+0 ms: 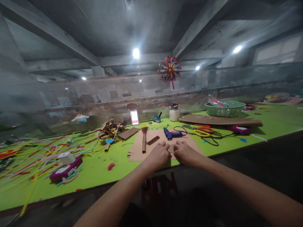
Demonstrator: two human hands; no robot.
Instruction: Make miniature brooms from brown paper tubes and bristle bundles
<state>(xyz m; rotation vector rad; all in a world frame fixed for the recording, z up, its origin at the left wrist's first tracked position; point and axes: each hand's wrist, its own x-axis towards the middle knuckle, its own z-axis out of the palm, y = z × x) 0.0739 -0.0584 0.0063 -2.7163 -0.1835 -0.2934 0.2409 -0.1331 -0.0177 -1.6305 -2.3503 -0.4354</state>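
My left hand (161, 153) and my right hand (185, 153) are side by side at the table's front edge. Both have curled fingers closed on a small piece of brown paper (172, 152) between them, mostly covered by the fingers. Beneath lies a brown paper sheet (136, 148) with slits cut at its left edge. On it, left of my hands, rest a rolled paper tube with a fringed top (144, 142) and a dark brown strip (153, 140). Just beyond my hands lies a blue glue gun (172, 134).
The green table (99, 170) carries a pile of paper rolls (111, 129), scattered pipe cleaners (47, 154) and a purple power strip (66, 170) at left. Rightward are yellow-handled scissors (201, 133), a cardboard sheet (220, 119), a green basket (224, 109) and a white jug (174, 113).
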